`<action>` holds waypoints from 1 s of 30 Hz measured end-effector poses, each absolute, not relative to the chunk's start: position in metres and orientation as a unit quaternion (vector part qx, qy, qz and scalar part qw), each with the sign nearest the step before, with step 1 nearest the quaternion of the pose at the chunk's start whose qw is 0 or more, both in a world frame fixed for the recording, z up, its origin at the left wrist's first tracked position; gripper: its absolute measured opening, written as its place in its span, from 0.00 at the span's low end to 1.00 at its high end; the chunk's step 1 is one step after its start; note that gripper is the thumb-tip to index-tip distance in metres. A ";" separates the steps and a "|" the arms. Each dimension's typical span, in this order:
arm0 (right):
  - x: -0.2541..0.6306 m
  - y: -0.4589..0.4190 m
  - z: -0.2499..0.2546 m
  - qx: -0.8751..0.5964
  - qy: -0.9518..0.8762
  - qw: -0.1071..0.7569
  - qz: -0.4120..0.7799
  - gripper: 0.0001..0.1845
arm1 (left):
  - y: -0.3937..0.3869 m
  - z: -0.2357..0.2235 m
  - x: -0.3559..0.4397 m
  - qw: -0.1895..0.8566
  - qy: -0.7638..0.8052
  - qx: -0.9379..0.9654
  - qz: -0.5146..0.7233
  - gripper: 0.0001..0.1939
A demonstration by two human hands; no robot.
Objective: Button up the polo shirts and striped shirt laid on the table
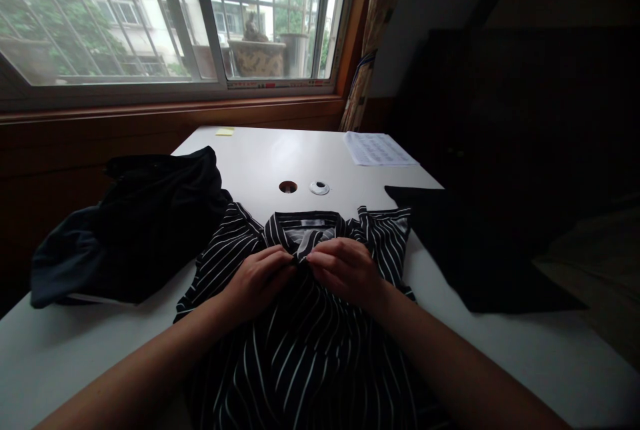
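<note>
The black, white-striped shirt point(310, 350) lies apparently front-up.

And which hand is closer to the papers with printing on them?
The right hand: it pinches the striped collared shirt, on the near side of the printed papers and slightly left. The left hand pinches it too, but farther left.

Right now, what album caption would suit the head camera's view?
Left hand and right hand pinch a striped shirt near its collar on a white table.
</note>
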State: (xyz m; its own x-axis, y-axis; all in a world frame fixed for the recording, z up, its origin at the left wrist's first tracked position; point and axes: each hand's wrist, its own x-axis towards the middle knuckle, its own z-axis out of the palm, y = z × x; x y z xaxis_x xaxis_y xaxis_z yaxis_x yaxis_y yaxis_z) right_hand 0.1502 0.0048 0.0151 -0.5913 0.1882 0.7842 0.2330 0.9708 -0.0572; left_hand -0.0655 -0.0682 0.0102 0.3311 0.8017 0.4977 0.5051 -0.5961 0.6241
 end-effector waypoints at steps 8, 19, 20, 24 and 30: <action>0.147 0.009 0.011 -0.096 -0.909 0.403 0.044 0.16 | -0.065 0.004 -0.066 0.171 0.410 0.799 0.405 0.06; 0.147 0.008 0.013 -0.093 -0.901 0.420 0.049 0.09 | -0.064 0.009 -0.065 0.206 0.422 0.791 0.391 0.10; 0.148 0.008 0.013 -0.096 -0.900 0.422 0.050 0.09 | -0.063 0.009 -0.065 0.208 0.425 0.789 0.391 0.11; 0.148 0.009 0.013 -0.103 -0.892 0.436 0.059 0.09 | -0.064 0.011 -0.067 0.207 0.433 0.782 0.397 0.12; 0.149 0.009 0.014 -0.111 -0.882 0.454 0.067 0.10 | -0.065 0.012 -0.070 0.197 0.447 0.758 0.432 0.11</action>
